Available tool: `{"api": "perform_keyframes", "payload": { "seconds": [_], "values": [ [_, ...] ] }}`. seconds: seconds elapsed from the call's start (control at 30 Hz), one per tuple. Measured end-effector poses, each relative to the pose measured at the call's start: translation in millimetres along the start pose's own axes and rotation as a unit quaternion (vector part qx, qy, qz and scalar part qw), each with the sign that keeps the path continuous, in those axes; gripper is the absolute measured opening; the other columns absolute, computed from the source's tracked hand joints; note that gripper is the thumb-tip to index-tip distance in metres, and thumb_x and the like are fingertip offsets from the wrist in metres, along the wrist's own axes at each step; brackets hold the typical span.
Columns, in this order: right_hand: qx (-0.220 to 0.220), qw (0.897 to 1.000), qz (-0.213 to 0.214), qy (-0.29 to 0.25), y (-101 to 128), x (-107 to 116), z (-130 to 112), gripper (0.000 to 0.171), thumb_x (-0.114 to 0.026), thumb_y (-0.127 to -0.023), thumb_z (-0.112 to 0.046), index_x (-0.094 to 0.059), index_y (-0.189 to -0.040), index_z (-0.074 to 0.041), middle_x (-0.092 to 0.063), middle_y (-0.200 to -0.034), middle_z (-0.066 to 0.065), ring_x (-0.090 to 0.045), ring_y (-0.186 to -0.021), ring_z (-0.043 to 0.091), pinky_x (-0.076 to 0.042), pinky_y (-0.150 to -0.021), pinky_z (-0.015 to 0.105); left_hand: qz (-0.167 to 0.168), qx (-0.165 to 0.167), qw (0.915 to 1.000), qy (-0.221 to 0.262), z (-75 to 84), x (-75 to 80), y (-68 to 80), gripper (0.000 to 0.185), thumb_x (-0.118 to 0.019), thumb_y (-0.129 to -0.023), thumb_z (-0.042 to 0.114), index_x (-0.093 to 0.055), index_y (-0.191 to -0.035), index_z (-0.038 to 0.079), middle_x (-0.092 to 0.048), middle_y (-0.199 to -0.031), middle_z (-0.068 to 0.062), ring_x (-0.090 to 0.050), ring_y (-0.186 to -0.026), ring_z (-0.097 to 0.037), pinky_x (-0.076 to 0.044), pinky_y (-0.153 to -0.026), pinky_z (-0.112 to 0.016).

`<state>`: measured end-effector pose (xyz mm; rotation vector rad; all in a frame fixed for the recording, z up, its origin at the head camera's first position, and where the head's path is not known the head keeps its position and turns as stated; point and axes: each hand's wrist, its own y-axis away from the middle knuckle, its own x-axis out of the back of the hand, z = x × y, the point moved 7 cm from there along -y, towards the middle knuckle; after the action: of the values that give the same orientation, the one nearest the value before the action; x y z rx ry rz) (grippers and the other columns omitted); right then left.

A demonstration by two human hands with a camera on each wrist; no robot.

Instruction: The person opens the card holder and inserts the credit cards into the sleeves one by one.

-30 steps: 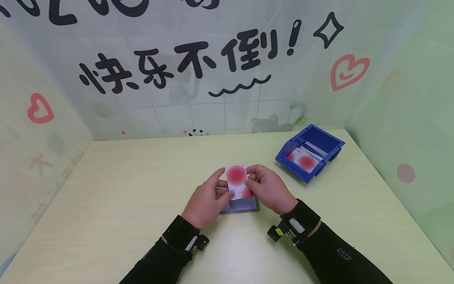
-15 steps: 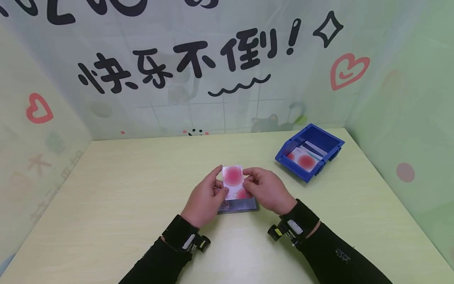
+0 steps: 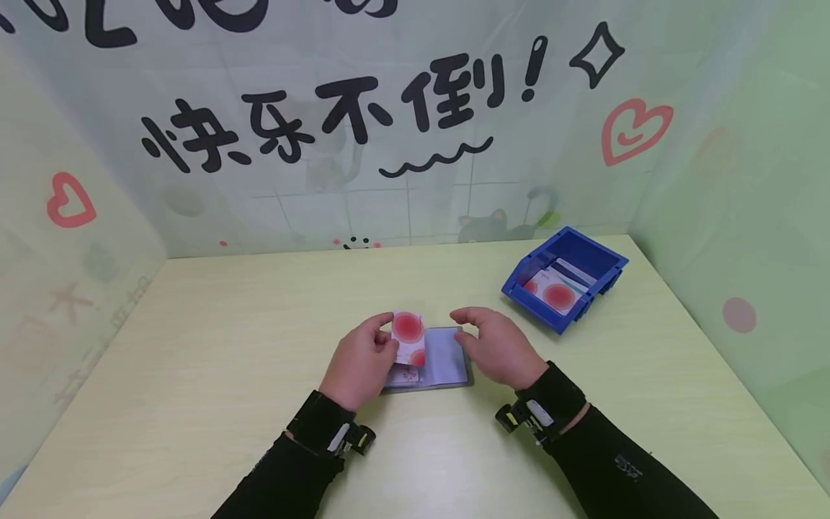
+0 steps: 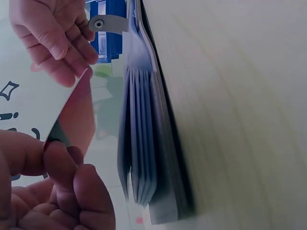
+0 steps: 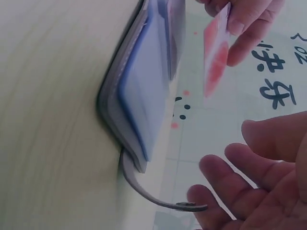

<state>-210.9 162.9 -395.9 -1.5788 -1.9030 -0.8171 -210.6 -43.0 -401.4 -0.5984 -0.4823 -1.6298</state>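
Observation:
My left hand (image 3: 360, 359) pinches a white card with red circles (image 3: 408, 337) upright above the left half of an open grey card holder (image 3: 441, 364) lying on the table. The left wrist view shows thumb and fingers gripping the card (image 4: 72, 108) next to the holder's stacked clear sleeves (image 4: 144, 143). My right hand (image 3: 496, 344) hovers over the holder's right side with fingers loosely curved and nothing in them. From the right wrist, the card (image 5: 216, 52) is seen edge-on above the holder (image 5: 139, 96), whose strap (image 5: 153, 191) curls outward.
A blue plastic bin (image 3: 563, 277) with more cards inside stands at the back right of the pale wooden table (image 3: 194, 346). Printed curtain walls close the table in at the back and both sides.
My right hand let go of the card and drew away to the right. My left hand carried the card slightly left and lower, uncovering the holder's right page.

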Motion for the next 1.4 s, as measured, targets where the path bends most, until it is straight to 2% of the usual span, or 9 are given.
{"api": "perform_keyframes", "payload": {
  "seconds": [0.1,0.3,0.43,0.8,1.4],
  "values": [
    [-0.006,1.0,-0.021,0.023,0,-4,3,0.038,-0.063,-0.105,-0.016,-0.065,-0.142,-0.005,-0.064,-0.147,0.012,-0.055,-0.142,0.034,-0.044,-0.117,0.053,-0.008,0.008,0.9998,-0.015,-1.6,-0.9,0.5,0.042,-0.063,-0.103,0.015,-0.063,-0.143,0.002,-0.068,-0.095,-0.006,-0.061,-0.086,-0.02,-0.054,-0.078,-0.032],
    [-0.016,0.997,-0.052,0.055,0,-11,6,0.037,-0.063,-0.105,-0.016,-0.066,-0.141,-0.005,-0.067,-0.143,0.011,-0.061,-0.132,0.031,-0.047,-0.115,0.051,-0.024,0.019,0.9987,-0.04,-3.0,-4.6,1.3,0.039,-0.064,-0.102,0.014,-0.066,-0.139,0.001,-0.068,-0.094,-0.008,-0.059,-0.079,-0.02,-0.049,-0.067,-0.029],
    [-0.023,0.996,-0.063,0.063,1,-13,9,0.039,-0.063,-0.105,-0.016,-0.065,-0.142,-0.005,-0.066,-0.144,0.01,-0.062,-0.129,0.029,-0.047,-0.115,0.05,-0.027,0.018,0.998,-0.054,-3.2,-6.5,1.3,0.036,-0.065,-0.102,0.013,-0.069,-0.136,0.001,-0.068,-0.094,-0.008,-0.058,-0.079,-0.02,-0.047,-0.066,-0.029],
    [-0.008,0.996,-0.061,0.071,2,-13,11,0.037,-0.062,-0.105,-0.015,-0.066,-0.141,-0.004,-0.068,-0.141,0.01,-0.063,-0.124,0.027,-0.049,-0.114,0.049,-0.029,0.008,0.997,-0.071,-1.4,-9.1,2.0,0.035,-0.066,-0.101,0.014,-0.07,-0.134,0.0,-0.066,-0.091,-0.006,-0.057,-0.078,-0.019,-0.045,-0.066,-0.028],
    [-0.002,0.995,-0.069,0.075,-1,-15,12,0.038,-0.061,-0.106,-0.015,-0.065,-0.142,-0.003,-0.066,-0.144,0.011,-0.06,-0.135,0.03,-0.045,-0.117,0.051,-0.054,0.005,0.9931,-0.104,4.5,-19.0,-0.3,0.038,-0.072,-0.099,0.018,-0.07,-0.134,0.003,-0.067,-0.092,-0.005,-0.057,-0.079,-0.02,-0.047,-0.069,-0.03]
  ]
}}
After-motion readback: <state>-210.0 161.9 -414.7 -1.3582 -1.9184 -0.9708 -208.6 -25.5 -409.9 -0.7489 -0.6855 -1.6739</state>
